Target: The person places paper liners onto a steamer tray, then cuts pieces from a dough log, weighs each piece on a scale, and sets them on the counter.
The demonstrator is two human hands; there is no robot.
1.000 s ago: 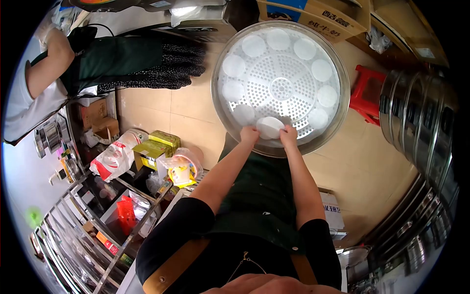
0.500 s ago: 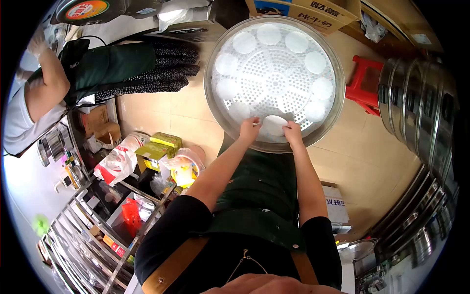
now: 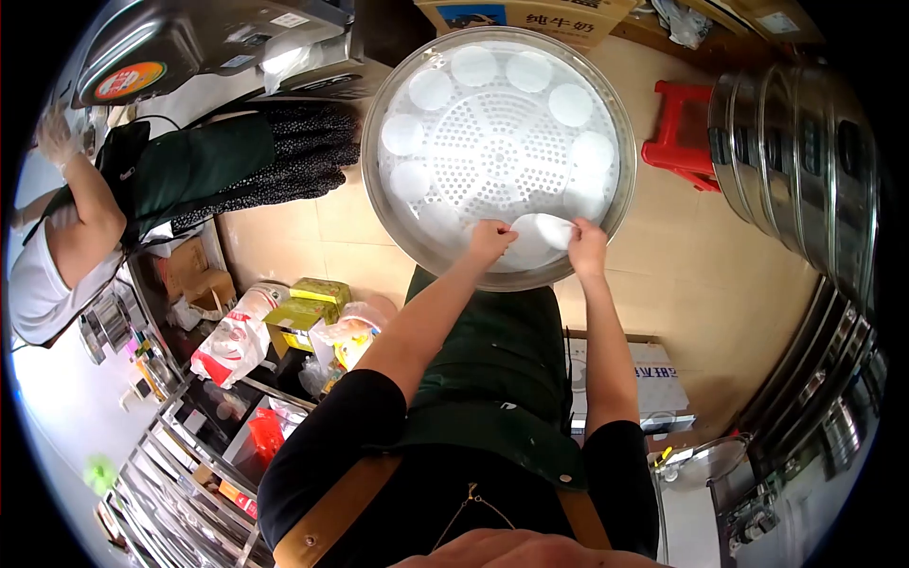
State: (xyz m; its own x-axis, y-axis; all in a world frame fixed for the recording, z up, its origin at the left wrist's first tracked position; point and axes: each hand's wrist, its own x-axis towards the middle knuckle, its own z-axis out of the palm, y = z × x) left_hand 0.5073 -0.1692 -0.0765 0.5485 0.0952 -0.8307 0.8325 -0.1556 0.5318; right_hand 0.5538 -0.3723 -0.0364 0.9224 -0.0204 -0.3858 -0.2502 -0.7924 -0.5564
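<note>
A large round steamer tray (image 3: pixel 500 156) with a perforated metal bottom lies before me. Several thin white paper rounds (image 3: pixel 529 72) are laid in a ring just inside its rim, some overlapping at the lower right. Over the tray's near edge, a further paper round (image 3: pixel 540 230) is stretched between my two hands, slightly curled at its right side. My left hand (image 3: pixel 490 242) is closed at that round's left edge, fingertips pinched. On the opposite edge, my right hand (image 3: pixel 587 248) pinches the paper between thumb and fingers.
A red stool (image 3: pixel 678 128) and stacked metal steamer tiers (image 3: pixel 795 161) stand at the right. A cardboard carton (image 3: pixel 559 21) sits beyond the tray. On the left, another person's gloved hand (image 3: pixel 59 137) is near a sink-like metal unit (image 3: pixel 189 47). Shelves with bags and boxes are lower left.
Both hands have shifted right across the tray with the paper round, which now curls at its right side. The camera view has also shifted slightly. The other person's gloved hand has moved.
</note>
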